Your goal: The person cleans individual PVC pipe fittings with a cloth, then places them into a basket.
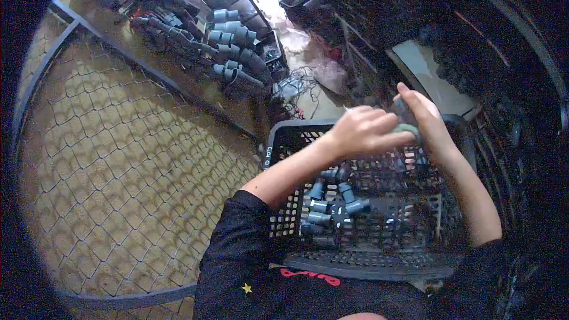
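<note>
Both hands are raised over a black plastic crate point(361, 274). My left hand point(368, 132) is closed around a greenish cloth-like item point(406, 130), only partly visible between the hands. To its right, my right hand point(424, 120) is upright with its fingers extended beside a bluish-grey piece, which is blurred; whether it grips that piece is unclear. Below them, several blue-grey pipe fittings point(320, 217) lie in the crate, mostly in its left and middle part.
At the left stands a chain-link mesh panel point(118, 172) in a metal frame. Many grey pipe fittings point(228, 50) are piled beyond it. Plastic bags point(329, 74) and wires lie past the crate. Dark shelving runs along the right.
</note>
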### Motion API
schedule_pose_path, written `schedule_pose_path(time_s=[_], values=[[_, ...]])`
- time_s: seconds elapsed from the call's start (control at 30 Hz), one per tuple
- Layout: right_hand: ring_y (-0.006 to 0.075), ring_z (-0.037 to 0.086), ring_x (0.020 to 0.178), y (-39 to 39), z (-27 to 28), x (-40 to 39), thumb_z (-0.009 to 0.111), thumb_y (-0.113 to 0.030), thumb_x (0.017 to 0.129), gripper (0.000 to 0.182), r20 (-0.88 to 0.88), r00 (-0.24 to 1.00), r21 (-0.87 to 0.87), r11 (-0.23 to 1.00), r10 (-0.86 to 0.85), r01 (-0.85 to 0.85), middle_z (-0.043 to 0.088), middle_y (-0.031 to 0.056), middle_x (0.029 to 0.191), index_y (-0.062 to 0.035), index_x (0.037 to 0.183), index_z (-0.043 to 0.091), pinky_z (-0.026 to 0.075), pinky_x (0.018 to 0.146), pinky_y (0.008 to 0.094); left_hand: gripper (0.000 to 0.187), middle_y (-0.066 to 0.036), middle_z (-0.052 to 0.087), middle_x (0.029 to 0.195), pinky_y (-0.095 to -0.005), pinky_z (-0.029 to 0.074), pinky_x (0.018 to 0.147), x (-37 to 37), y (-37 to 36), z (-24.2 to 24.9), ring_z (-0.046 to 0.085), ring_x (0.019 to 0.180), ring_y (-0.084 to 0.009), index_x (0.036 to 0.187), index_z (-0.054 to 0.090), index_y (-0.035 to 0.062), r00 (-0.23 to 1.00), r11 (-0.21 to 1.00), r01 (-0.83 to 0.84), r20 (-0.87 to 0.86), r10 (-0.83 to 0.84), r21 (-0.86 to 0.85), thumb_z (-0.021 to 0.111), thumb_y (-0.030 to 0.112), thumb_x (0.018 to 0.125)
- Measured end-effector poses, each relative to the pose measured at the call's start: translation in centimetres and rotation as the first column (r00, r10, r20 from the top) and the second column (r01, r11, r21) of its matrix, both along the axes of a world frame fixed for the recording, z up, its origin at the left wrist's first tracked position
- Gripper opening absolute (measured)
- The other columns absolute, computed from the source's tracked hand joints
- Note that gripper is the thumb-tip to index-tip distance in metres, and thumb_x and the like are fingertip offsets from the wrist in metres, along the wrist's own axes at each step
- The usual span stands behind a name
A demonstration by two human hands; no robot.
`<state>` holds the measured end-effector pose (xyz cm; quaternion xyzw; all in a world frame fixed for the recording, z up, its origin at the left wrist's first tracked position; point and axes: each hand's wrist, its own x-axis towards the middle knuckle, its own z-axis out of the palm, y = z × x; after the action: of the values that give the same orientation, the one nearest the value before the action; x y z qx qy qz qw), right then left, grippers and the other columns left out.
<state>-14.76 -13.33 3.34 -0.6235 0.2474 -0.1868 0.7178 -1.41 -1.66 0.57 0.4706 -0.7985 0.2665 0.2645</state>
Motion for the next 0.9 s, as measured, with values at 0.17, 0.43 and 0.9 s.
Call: schedule_pose_path(time_s=[0.17,0.43,0.9], values=[[0.0065,0.049,0.071,-0.2,0.3,-0.3,0.054,-0.053,0.091,0.042,-0.081,0.997,0.047,0.999,-0.017,0.021,0.056,-0.0032,0.079,-0.0117,0.092,0.061,0.037,0.064,0.0224,0.032,-0.002,0.046,0.063,-0.0336,0.042,0.042,1.1,0.2,0.8,0.052,0.048,-0.0185,0.100,0.067,0.0160,0.973,0.992,-0.128,-0.195,0.122,-0.020,0.072,0.017,0.069],[0.0098,0.057,0.076,-0.4,-1.3,-0.1,0.049,-0.049,0.096,0.044,-0.030,1.000,0.159,0.987,-0.004,0.008,0.064,0.0009,0.086,-0.0083,0.101,0.065,0.045,0.072,0.0264,0.029,-0.001,0.051,0.065,-0.0310,0.043,0.042,1.1,0.0,0.2,0.054,0.049,-0.0156,0.102,0.067,0.0148,0.967,0.975,-0.204,-0.174,0.186,-0.087,0.071,0.016,0.073],[0.0090,0.053,0.066,-0.1,-2.6,0.9,0.046,-0.057,0.094,0.047,-0.035,0.998,0.225,0.972,-0.060,0.067,0.059,-0.0013,0.077,-0.0132,0.090,0.061,0.043,0.058,0.0257,0.030,-0.003,0.051,0.064,-0.0314,0.042,0.042,-0.1,0.1,-0.8,0.054,0.050,-0.0175,0.101,0.067,0.0126,1.000,1.000,-0.002,0.030,0.002,-0.021,0.072,0.017,0.072]])
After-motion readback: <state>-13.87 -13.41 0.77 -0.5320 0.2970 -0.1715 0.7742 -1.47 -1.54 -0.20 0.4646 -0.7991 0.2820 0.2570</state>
